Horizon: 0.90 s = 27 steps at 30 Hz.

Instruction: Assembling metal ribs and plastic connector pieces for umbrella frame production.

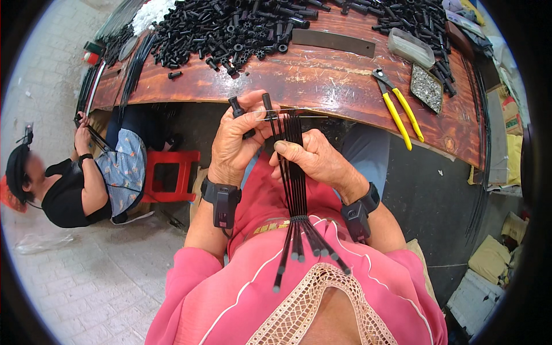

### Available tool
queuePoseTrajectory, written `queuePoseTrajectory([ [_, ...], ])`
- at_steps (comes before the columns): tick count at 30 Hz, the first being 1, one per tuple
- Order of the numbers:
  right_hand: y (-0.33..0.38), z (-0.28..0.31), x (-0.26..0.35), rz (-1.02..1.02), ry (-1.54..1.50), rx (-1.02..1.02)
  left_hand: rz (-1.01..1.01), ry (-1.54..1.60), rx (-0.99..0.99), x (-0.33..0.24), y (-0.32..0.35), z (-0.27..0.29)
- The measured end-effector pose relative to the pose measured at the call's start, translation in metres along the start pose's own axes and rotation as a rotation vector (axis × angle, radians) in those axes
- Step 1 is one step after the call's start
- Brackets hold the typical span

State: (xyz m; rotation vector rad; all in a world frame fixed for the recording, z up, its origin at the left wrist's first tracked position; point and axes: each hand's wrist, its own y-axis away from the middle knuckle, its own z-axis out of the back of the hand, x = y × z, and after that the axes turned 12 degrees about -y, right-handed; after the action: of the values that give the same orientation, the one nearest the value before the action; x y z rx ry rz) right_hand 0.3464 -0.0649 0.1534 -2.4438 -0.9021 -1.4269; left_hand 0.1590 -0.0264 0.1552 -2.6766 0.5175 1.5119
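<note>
many slim black rods (296,187)

Open tabletop (198,87) separates the hands (234,138) from piled black parts (230,31).

Near the centre, black rods (295,187) are hiding some fingers of your right hand (319,159). Your left hand (233,141) is covering part of a black fitting (234,106). The tabletop (322,87) is concealing part of your legs (371,152). The upper edge is cutting off a heap of black parts (230,31). Upper right, silvery bits (426,87) are looking too small to tell singly.
</note>
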Motion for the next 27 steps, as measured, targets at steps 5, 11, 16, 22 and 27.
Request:
queuePoseTrajectory([
  [5,-0.004,-0.001,-0.001,0.053,0.089,-0.052,-0.008,-0.009,0.013,-0.004,0.004,-0.004],
  [11,-0.009,0.005,-0.009,0.079,0.112,-0.048,-0.056,-0.222,-0.066,-0.011,0.018,-0.025],
  [16,-0.012,0.007,-0.008,0.121,0.18,-0.039,-0.06,-0.247,-0.17,-0.012,0.013,-0.037],
  [22,-0.012,0.0,-0.005,0.218,0.151,-0.132,-0.075,-0.253,-0.27,-0.011,0.014,-0.042],
  [27,-0.007,-0.006,0.009,0.417,0.318,-0.359,-0.084,-0.373,-0.346,-0.007,0.011,-0.038],
])
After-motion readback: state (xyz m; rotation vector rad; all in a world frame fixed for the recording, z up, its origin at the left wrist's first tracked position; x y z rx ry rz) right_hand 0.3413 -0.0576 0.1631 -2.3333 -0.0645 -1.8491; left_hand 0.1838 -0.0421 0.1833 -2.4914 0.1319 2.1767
